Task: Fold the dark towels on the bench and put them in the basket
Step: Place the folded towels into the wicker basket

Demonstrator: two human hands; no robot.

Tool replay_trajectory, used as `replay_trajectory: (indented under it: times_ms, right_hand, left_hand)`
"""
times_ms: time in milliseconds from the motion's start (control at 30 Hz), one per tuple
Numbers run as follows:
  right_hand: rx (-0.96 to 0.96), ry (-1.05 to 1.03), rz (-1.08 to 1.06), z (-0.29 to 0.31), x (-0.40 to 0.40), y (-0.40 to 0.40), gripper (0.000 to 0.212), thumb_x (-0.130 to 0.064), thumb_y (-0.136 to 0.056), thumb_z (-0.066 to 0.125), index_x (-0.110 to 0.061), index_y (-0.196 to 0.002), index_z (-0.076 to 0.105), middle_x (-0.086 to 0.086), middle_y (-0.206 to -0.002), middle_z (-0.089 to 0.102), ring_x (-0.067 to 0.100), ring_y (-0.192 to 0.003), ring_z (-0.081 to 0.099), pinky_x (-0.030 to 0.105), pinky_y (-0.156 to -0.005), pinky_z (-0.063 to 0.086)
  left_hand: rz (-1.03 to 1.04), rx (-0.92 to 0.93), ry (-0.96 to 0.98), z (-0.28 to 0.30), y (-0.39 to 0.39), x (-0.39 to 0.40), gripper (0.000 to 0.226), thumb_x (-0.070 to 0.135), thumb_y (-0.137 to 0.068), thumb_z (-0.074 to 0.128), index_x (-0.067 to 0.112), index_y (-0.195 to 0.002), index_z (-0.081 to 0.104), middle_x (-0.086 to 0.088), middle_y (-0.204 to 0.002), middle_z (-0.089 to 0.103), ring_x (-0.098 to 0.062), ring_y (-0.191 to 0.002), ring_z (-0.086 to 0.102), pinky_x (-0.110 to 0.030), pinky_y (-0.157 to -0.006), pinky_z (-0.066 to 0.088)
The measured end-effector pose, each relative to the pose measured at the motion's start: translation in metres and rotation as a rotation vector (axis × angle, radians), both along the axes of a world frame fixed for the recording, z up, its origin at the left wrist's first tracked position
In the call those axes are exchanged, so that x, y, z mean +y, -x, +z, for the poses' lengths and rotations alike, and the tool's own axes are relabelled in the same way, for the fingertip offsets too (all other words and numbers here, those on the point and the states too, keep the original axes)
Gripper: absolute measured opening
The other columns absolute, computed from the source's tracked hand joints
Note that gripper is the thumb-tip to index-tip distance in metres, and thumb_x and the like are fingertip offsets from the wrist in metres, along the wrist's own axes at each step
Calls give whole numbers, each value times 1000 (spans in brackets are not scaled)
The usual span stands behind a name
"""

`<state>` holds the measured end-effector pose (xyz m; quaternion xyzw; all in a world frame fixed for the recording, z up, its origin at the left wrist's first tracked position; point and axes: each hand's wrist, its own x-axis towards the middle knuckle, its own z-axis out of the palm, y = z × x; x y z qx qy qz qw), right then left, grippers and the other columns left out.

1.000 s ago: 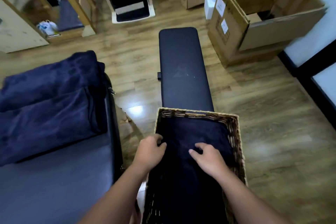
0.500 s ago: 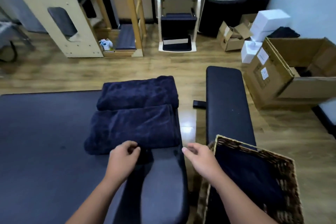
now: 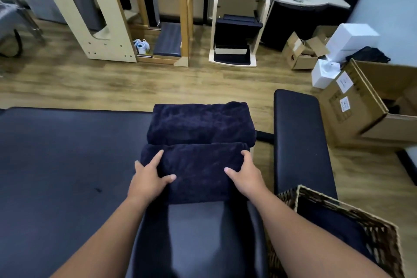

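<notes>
Folded navy towel [image 3: 195,170], plush, gripped by both hands [image 3: 150,179].

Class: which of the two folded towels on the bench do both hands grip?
The nearer towel; left hand and right hand clasp its ends. The farther towel lies untouched.

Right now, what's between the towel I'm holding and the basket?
In the head view, only the right hand gripping the near towel, the padded bench's edge and a narrow gap before the basket.
</notes>
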<state>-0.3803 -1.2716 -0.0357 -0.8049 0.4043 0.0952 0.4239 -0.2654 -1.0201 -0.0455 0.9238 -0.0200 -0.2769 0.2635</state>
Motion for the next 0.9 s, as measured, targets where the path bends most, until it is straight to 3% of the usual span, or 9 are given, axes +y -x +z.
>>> replay_trajectory:
  times_ms: [133, 333, 467, 600, 833, 900]
  right_hand:
    - [14, 52, -16, -10, 5, -3, 75, -37, -91, 69, -35, -148, 20, 7, -131, 60, 31, -117, 59, 44, -100, 49]
    - [44, 152, 37, -3, 0, 21, 72, -37, -92, 69, -31, -149, 25, 9, -130, 63, 36, -117, 60, 43, -97, 50]
    - [40, 114, 0, -1, -19, 64, 71, -39, -89, 72, -35, -143, 27, 7, -130, 61, 34, -114, 61, 41, -93, 51]
    - [61, 106, -70, -2, -46, 120, 67, -38, -87, 74, -38, -138, 30, 7, -128, 61, 33, -112, 61, 42, -92, 53]
    - [66, 149, -255, -3, -117, 257, 60, -33, -87, 74, -36, -136, 39, 11, -119, 66, 35, -110, 63, 40, -90, 51]
    - [85, 167, -302, -5, -136, 294, 60, -33, -87, 75, -36, -136, 39, 13, -117, 66, 37, -111, 62, 41, -92, 51]
  left_hand:
    - [12, -24, 33, -3, -7, -1, 95, 49, -75, 82, 49, -154, 28, -5, -142, 57, -30, -135, 47, -45, -104, 45]
    - [34, -48, 45, 4, 16, -9, 92, 41, -75, 85, 39, -154, 38, 1, -142, 59, -26, -136, 49, -40, -104, 45]
    - [115, 20, 170, 1, 48, -22, 83, 30, -75, 87, 37, -148, 49, 8, -136, 63, -20, -130, 56, -35, -107, 45]
    - [152, 67, 279, -4, 91, -49, 76, 24, -72, 87, 41, -140, 56, 12, -124, 68, -16, -119, 63, -41, -106, 50]
    - [2, 2, 288, -5, 194, -147, 68, 21, -73, 82, 45, -133, 61, 12, -110, 71, -19, -114, 65, -41, -105, 50]
    - [-57, 2, 285, -5, 222, -176, 68, 22, -75, 82, 42, -136, 60, 9, -116, 72, -21, -116, 65, -40, -105, 50]
